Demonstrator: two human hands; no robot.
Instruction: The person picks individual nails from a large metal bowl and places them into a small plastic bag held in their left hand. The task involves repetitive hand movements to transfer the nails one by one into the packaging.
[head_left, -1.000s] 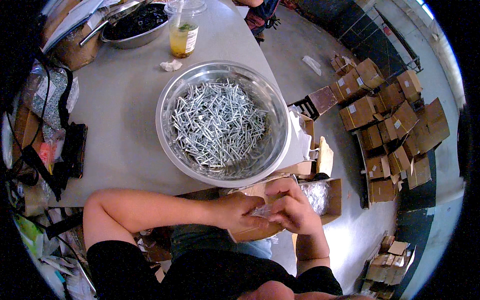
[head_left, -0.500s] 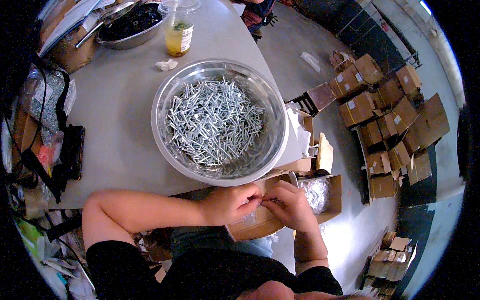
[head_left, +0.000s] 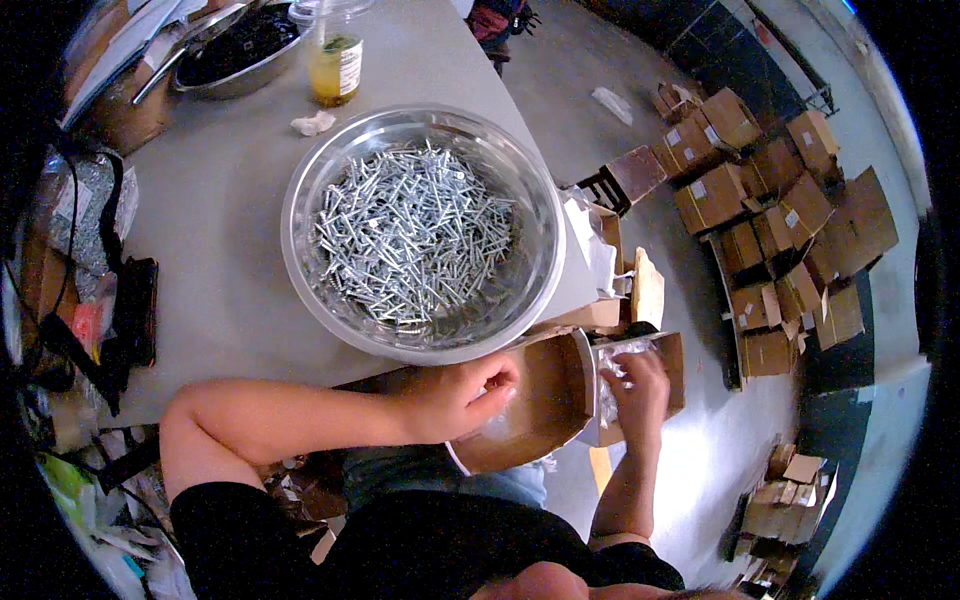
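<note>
A wide steel bowl (head_left: 548, 290) full of silver screws (head_left: 410, 235) stands on the table. Just below its near rim is my left hand (head_left: 462, 398), its fingers curled closed. Whatever lies inside that grip is hidden; a bit of clear plastic shows beneath the hand. My right hand (head_left: 643, 390) is over a small cardboard box (head_left: 674, 375) holding shiny clear plastic packets (head_left: 608, 400). Its thumb and fingers look apart, touching or just above the packets. Between the hands sits an open cardboard tray (head_left: 545, 400), near my lap.
A clear cup of yellow drink (head_left: 336, 70) and a crumpled tissue (head_left: 313, 124) are beyond the bowl. Another bowl with dark contents (head_left: 240, 55) stands far left. Bagged hardware (head_left: 95, 205) lies along the left edge. Stacked cartons (head_left: 770, 230) fill the floor at right.
My hands were together at the bowl's near rim. The right hand has moved away to the right, over the box of packets, while the left stays put. The view has shifted slightly.
</note>
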